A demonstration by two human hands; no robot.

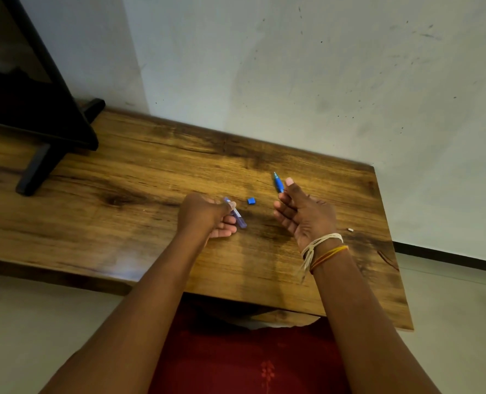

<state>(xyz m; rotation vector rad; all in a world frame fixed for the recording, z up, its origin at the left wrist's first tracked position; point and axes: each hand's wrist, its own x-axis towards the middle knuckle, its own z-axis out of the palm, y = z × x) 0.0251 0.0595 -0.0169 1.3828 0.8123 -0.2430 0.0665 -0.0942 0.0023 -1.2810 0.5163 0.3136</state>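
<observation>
Two hands hovered over the wooden tabletop (150,166). The left hand (204,214) had its fingers curled round a clear violet pen barrel (237,214); the right hand (304,211) pinched a blue pen tip (278,182). Between them, a small blue cap (251,200) lay on the wood.

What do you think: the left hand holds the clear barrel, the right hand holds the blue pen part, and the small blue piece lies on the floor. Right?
Only the place is wrong: in the head view the small blue piece lies on the wooden table, between the left hand and the right hand.
</observation>
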